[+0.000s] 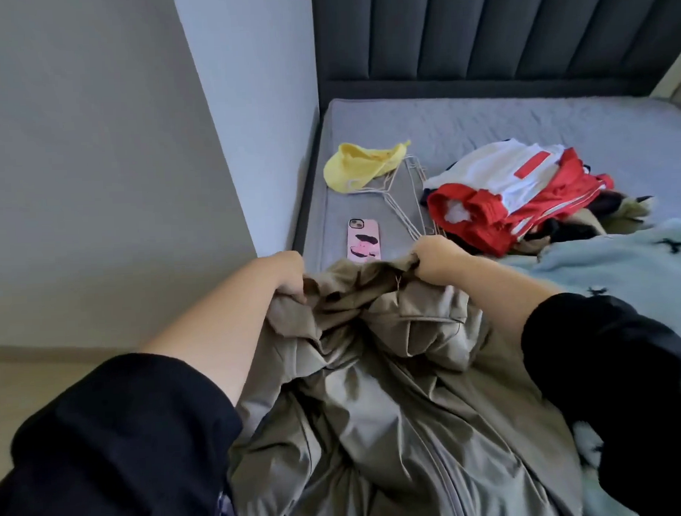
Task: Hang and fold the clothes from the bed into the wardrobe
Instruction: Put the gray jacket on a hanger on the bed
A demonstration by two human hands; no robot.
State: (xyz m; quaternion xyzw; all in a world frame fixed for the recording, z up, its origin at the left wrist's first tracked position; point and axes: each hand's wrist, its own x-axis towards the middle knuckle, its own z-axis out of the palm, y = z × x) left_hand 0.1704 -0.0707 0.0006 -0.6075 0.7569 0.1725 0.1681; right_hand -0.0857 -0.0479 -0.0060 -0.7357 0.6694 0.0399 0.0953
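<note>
A: How far along is it?
B: Early, I'd say. The left grip [289, 277] clutches one shoulder of the jacket [374, 372] and the right grip [439, 260] clutches the other. It sags between them at the bed's [519, 116] edge, not yet on a hanger.
A: What's left?
B: Hangers [402, 201] lie bare just beyond the right grip, and the pile [522, 205] to its right is unsorted.
A: Any writing?
B: None legible. The red patch [533, 165] shows no words.

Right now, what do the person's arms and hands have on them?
Both arms wear loose black sleeves, the left sleeve and the right sleeve, pushed up so the forearms are bare. The left hand and right hand are bare too: no gloves, watch or bracelet showing.
</note>
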